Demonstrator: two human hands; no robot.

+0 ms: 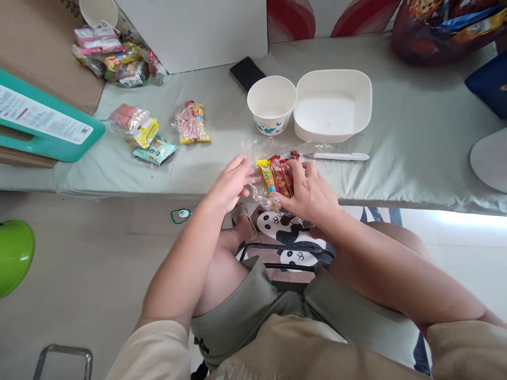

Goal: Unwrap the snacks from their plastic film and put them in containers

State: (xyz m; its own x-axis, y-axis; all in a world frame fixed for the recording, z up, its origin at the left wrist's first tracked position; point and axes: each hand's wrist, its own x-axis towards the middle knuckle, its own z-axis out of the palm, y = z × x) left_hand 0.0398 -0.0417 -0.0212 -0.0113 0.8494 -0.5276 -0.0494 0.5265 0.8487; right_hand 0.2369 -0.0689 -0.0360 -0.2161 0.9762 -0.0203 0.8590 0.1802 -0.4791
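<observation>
My right hand [312, 191] is closed around a small bunch of snack packets, its thumb along the near side and its fingers over the far side. In the bunch are a yellow packet [266, 175] and several red packets [282, 177]. Clear plastic wrap [259, 196] lies crumpled under and around them at the table's front edge. My left hand [233, 186] is beside the wrap on the left, fingers apart and their tips at the plastic. Behind the hands stand a round paper cup [271, 108] and a white rectangular tub [331, 108].
A slim white pen-like tool [341, 157] lies right of the wrap. Small bagged snacks [193, 122], a teal packet [156, 151] and a pink-and-yellow packet [134, 124] lie leftward. A black phone [247, 74] is behind the cup. A teal-handled box [51, 116] stands far left.
</observation>
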